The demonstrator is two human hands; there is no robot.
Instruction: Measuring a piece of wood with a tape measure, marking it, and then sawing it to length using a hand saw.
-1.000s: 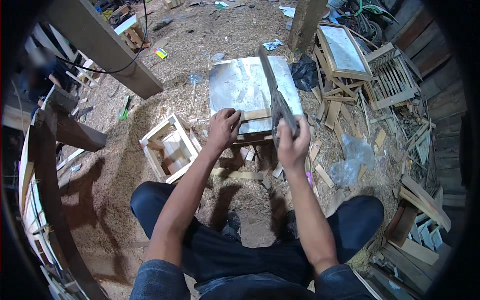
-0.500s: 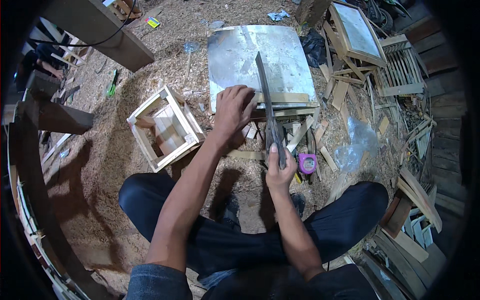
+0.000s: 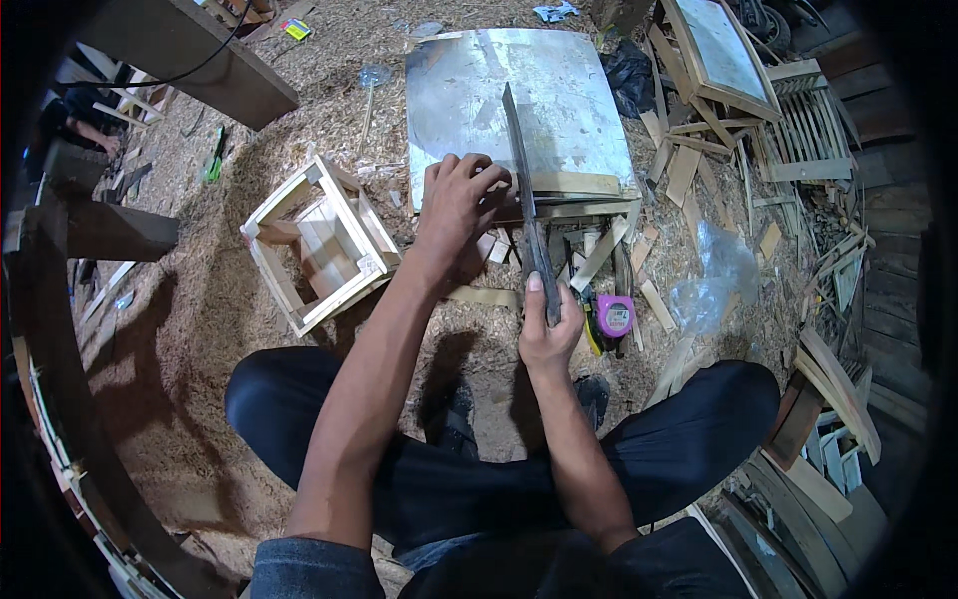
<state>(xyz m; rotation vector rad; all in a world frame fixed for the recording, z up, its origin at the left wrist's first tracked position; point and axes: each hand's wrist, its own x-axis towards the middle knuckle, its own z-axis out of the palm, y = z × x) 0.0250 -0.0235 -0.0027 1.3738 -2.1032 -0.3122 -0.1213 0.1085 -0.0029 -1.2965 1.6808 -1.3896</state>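
Note:
In my right hand [image 3: 550, 324] is the dark handle of a machete [image 3: 519, 150], its long narrow blade pointing away from me. The blade crosses over a pale wooden strip [image 3: 579, 184] close to the strip's left end; whether they touch I cannot tell. My left hand [image 3: 459, 205] has its fingers bent over that end, gripping it, with the thumb mostly hidden. The strip lies along the near edge of a scuffed metal-topped board [image 3: 509, 100]. Left of my left hand, an open wooden box frame [image 3: 344, 235] rests tilted on the floor.
A purple tape measure [image 3: 615, 316] lies right of my right hand among wood offcuts. Clear plastic [image 3: 714, 280] is farther right, near a wooden frame with a pale panel [image 3: 714, 50]. A thick post [image 3: 190, 60] stands left. Another person's hand [image 3: 105, 143] shows far left.
The whole view has shifted slightly, moving the board and box frame up and left in the picture. Both hands keep their grips, and the machete still crosses the strip.

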